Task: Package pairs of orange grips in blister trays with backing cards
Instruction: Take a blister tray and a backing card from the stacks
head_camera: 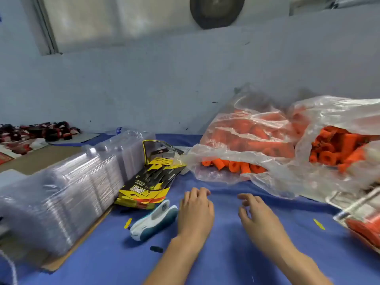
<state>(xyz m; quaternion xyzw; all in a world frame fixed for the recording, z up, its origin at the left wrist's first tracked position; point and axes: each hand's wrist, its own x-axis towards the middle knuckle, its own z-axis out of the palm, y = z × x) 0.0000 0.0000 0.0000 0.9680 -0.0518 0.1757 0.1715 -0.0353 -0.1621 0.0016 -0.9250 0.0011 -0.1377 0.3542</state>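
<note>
While both forearms reach forward, left hand (195, 210) and right hand (257, 214) hover empty, fingers loosely curled

Pale blue wall (144, 83) behind a blue-covered table (226, 254).

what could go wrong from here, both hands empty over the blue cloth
1. The grips sit loose at the torn bag's mouth; pulling one may spill others.
2. The leaning cards could slide onto the stapler.
3. The left hand is close beside the stapler and may knock it.
</note>
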